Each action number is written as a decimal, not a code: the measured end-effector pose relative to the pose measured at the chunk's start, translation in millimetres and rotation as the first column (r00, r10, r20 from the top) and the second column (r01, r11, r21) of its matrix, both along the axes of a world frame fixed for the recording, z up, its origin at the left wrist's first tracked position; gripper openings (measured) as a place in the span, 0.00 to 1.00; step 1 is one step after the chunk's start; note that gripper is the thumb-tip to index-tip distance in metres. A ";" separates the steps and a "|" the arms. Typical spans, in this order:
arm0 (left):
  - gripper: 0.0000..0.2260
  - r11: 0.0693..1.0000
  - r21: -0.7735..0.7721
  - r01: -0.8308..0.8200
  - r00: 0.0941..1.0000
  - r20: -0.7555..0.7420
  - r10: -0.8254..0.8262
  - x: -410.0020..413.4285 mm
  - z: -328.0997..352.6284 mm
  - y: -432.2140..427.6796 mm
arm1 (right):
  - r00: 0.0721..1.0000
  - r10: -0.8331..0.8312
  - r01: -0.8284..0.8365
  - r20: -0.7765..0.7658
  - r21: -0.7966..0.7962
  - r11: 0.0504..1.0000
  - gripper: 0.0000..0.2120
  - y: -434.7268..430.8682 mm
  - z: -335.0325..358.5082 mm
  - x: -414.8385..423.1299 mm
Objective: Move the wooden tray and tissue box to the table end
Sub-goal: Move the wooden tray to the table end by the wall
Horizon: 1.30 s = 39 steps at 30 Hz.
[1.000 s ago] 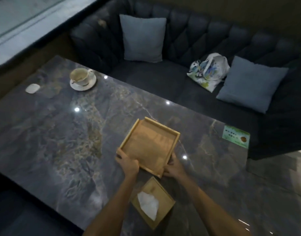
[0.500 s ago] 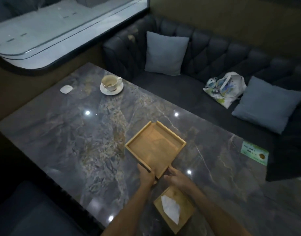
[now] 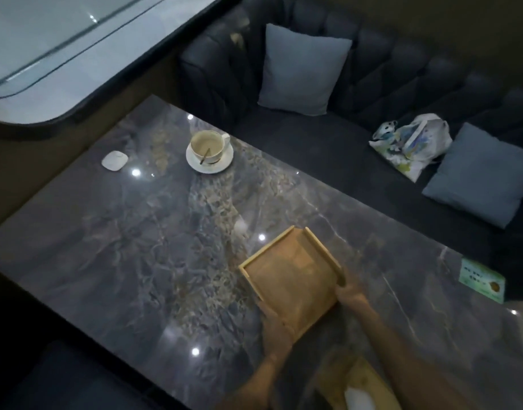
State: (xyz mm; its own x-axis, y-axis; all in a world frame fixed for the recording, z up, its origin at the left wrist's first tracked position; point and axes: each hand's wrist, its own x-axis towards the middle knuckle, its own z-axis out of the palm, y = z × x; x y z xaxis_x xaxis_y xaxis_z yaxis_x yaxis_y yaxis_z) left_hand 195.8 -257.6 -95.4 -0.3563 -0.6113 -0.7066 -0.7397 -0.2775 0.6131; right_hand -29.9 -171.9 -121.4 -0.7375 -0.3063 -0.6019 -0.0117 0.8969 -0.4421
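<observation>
A square wooden tray [image 3: 293, 276] with a raised rim is over the dark marble table [image 3: 136, 247], right of the middle. My left hand [image 3: 276, 327] grips its near left edge. My right hand [image 3: 350, 292] holds its right near corner. Whether the tray touches the table is unclear. The wooden tissue box [image 3: 358, 386], with a white tissue poking out, sits near the bottom edge between my forearms, partly hidden by my right arm.
A cup on a saucer [image 3: 210, 150] and a small white flat object [image 3: 114, 160] stand at the table's far left end. A green card [image 3: 480, 279] lies at the right edge. Behind is a dark sofa with cushions [image 3: 301, 69] and a bag [image 3: 411, 143].
Both hands have shifted along the tray's near edges and the tray has turned slightly. The view has swung, so the tissue box now sits lower and more hidden.
</observation>
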 end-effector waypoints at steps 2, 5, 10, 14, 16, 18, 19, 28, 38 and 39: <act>0.43 0.997 -0.077 -0.025 0.993 0.112 0.033 10.9 -39.0 -9.8 | 1.000 -0.007 0.007 0.000 0.052 0.999 0.35 -18.9 35.0 26.5; 0.37 0.992 -0.124 -0.037 0.994 0.095 0.049 16.7 -5.7 -32.1 | 0.993 -0.076 0.075 0.090 0.017 0.997 0.30 -29.8 56.8 52.5; 0.13 0.978 -0.198 -0.074 0.987 0.124 0.099 54.2 -23.1 -66.9 | 0.991 0.043 -0.035 0.126 -0.065 0.997 0.25 -34.7 -3.8 57.1; 0.09 0.973 -0.203 -0.109 0.977 0.160 0.142 94.0 -9.8 -95.9 | 0.980 0.140 -0.135 0.142 -0.043 0.990 0.28 -54.6 -9.6 95.1; 0.10 0.976 -0.193 -0.097 0.989 0.095 0.117 116.2 -6.3 -101.9 | 0.972 0.181 -0.173 0.152 -0.065 0.983 0.27 -63.6 1.6 118.6; 0.09 0.971 -0.185 -0.152 0.982 0.085 0.170 137.8 -7.1 -106.2 | 0.967 0.179 -0.169 0.180 -0.069 0.983 0.27 -67.7 -13.9 133.1; 0.11 0.966 -0.178 -0.185 0.974 0.099 0.205 148.8 -11.1 -108.6 | 0.963 0.189 -0.176 0.192 -0.085 0.981 0.28 -68.2 -26.4 139.3; 0.13 0.959 -0.180 -0.220 0.959 0.139 0.247 202.2 13.1 -165.0 | 0.950 0.260 -0.254 0.175 -0.054 0.966 0.41 -128.2 -17.0 197.8; 0.25 0.978 -0.045 -0.201 0.979 0.018 0.202 282.6 0.8 -307.8 | 0.906 0.380 -0.380 0.185 -0.038 0.924 0.39 -310.1 23.7 268.5; 0.30 0.974 -0.016 -0.226 0.974 0.000 0.226 300.7 -40.3 -318.0 | 0.906 0.371 -0.366 0.203 -0.062 0.928 0.37 -328.0 20.5 274.7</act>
State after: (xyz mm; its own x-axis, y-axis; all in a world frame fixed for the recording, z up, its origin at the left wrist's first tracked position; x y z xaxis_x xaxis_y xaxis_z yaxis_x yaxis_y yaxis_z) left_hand 496.6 -575.7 -135.7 -0.2061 -0.6870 -0.6968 -0.6602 -0.4280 0.6173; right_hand 244.7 -499.9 -100.9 -0.4290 -0.5469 -0.7189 -0.2460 0.8365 -0.4896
